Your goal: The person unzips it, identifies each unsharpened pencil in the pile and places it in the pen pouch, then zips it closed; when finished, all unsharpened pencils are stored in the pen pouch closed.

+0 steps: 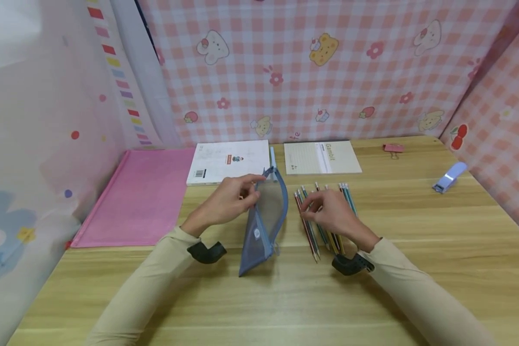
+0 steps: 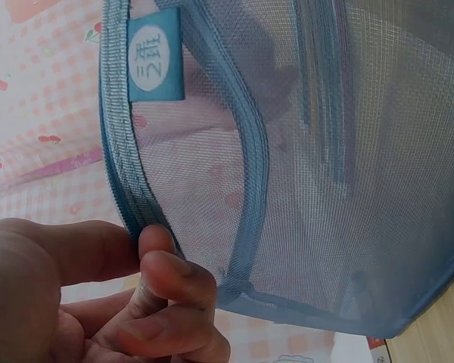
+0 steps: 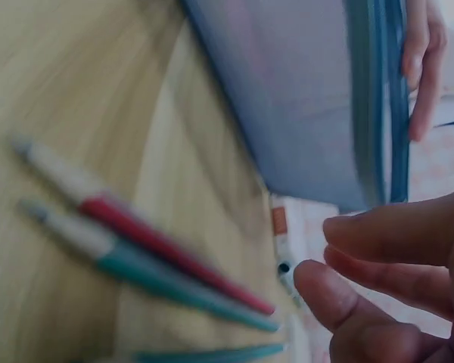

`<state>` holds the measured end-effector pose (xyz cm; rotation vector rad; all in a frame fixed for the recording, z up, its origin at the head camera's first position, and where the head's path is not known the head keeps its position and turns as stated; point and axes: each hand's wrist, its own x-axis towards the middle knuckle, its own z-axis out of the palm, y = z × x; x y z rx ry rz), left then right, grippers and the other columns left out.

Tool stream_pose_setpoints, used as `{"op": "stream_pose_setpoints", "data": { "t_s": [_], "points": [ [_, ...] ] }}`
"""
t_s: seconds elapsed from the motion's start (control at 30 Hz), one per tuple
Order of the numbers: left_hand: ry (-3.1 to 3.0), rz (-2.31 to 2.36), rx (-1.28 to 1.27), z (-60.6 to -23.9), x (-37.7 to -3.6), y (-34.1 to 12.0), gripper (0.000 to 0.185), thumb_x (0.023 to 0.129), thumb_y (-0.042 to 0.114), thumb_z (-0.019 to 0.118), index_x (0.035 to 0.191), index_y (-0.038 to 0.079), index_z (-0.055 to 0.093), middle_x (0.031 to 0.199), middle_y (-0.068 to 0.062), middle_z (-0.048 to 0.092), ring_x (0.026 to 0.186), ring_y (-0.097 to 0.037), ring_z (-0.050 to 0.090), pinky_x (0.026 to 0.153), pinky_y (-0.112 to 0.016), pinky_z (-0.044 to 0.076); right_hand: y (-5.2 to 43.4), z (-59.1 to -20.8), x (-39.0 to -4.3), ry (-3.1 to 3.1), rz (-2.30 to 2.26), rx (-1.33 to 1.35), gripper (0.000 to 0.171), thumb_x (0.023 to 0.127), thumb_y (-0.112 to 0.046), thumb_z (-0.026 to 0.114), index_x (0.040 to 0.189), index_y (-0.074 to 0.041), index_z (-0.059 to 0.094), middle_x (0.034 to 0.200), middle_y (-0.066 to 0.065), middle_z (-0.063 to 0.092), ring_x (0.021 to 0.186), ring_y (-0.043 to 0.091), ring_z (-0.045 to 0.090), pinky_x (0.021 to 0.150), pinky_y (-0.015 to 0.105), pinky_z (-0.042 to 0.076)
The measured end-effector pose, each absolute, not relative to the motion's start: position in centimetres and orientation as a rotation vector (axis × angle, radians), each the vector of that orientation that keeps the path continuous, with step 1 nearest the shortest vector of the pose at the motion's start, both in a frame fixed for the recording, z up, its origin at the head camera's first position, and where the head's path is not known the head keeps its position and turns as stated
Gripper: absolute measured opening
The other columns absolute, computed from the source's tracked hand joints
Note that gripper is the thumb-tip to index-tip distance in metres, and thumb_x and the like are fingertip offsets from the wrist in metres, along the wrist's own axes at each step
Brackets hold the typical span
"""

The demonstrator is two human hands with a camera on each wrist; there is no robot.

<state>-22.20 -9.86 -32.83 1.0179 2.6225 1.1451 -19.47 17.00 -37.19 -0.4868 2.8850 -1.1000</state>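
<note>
Pink folder (image 1: 142, 197), two notebooks (image 1: 229, 161) (image 1: 322, 157), binder clip (image 1: 393, 148), stapler (image 1: 450, 177).

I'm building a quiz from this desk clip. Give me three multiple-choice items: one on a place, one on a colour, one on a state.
1. Where do the pencils lie?
A. right of the mesh pouch
B. on the pink mat
C. inside the pouch

2. What colour is the pouch's trim?
A. red
B. blue
C. yellow

3. What is the left hand doing?
A. lying flat
B. pinching the pouch's edge
C. holding a stapler

Answers: 1 A, they lie on the table under the right hand; 2 B, blue zipper tape; 3 B, the fingers pinch the rim.
</note>
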Motion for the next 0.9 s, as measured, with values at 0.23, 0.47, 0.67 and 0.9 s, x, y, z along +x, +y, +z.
{"op": "stream_pose_setpoints", "data": {
  "t_s": [0.23,0.47,0.67,0.9],
  "points": [
    [2.622,1.145,1.028,-32.9,-22.2,-9.9,0.040,0.099,0.007,0.053,0.138,-0.002,0.055,0.069,-0.009,0.063,0.061,-0.009,0.055,0.062,-0.022,0.044,18.1,-38.5,-19.8,2.941,-0.974,-0.503,0.004,0.084,-0.010,0.076,0.080,-0.010,0.074,0.072,0.003,0.071,0.064,0.011,0.061,0.060,0.027,0.046],
    [2.616,1.138,1.018,-32.9,-22.3,-9.9,0.040,0.100,0.008,0.052,0.139,-0.002,0.055,0.073,-0.016,0.065,0.062,-0.010,0.056,0.064,-0.022,0.044,19.0,-38.7,-20.0,3.002,-0.884,-0.509,0.006,0.081,-0.004,0.075,0.080,-0.010,0.073,0.073,0.004,0.071,0.065,0.012,0.061,0.061,0.027,0.047],
    [2.603,1.150,1.016,-32.9,-22.3,-9.8,0.040,0.100,0.008,0.053,0.139,-0.002,0.055,0.074,-0.017,0.065,0.063,-0.010,0.056,0.063,-0.022,0.044,19.5,-38.8,-20.3,3.005,-0.827,-0.523,0.006,0.079,-0.003,0.074,0.081,-0.009,0.074,0.074,0.005,0.070,0.068,0.015,0.061,0.062,0.027,0.047],
    [2.606,1.145,1.020,-32.8,-22.3,-10.0,0.041,0.099,0.008,0.053,0.139,-0.001,0.056,0.072,-0.014,0.063,0.062,-0.010,0.054,0.060,-0.021,0.043,19.7,-38.8,-20.6,2.974,-0.822,-0.490,0.007,0.077,-0.004,0.075,0.083,-0.008,0.075,0.075,0.006,0.071,0.066,0.014,0.062,0.059,0.026,0.047]
  ]
}}
